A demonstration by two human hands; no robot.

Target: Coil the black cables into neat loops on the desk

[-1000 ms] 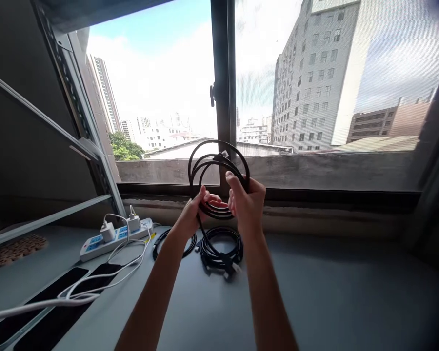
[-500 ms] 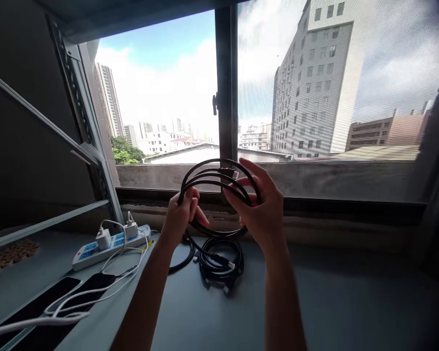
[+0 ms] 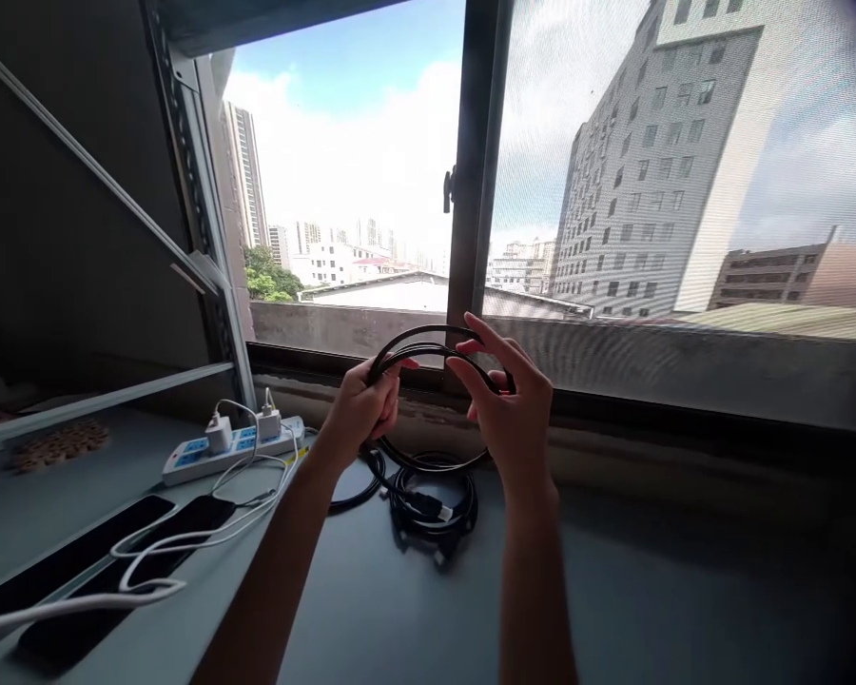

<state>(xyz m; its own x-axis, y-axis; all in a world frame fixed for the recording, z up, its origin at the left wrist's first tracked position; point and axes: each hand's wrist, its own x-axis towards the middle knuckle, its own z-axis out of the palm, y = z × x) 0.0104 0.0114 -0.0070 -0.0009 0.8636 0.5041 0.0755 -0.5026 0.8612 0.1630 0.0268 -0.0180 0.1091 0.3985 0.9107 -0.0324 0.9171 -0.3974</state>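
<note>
A black cable coil (image 3: 428, 344) is held up in front of the window between both hands. My left hand (image 3: 361, 411) is closed round the coil's left side. My right hand (image 3: 508, 411) grips the right side, thumb and forefinger pinching the strands while the other fingers spread. A loose end with a plug (image 3: 434, 505) hangs down from the coil. Beneath it, a second black coiled cable (image 3: 435, 506) lies on the grey desk (image 3: 656, 590), and another black cable loop (image 3: 357, 493) lies to its left.
A white power strip (image 3: 232, 450) with two white chargers sits at the left. White cords (image 3: 185, 542) run from it to two dark phones (image 3: 92, 571) lying flat on the desk. A metal shelf frame (image 3: 200, 219) stands at the left. The window frame post (image 3: 475, 162) rises behind the hands.
The coil has tipped from upright to nearly flat and dropped a little. My right hand shifted from the bottom of the coil to its right side, fingers spreading. The view swung left.
</note>
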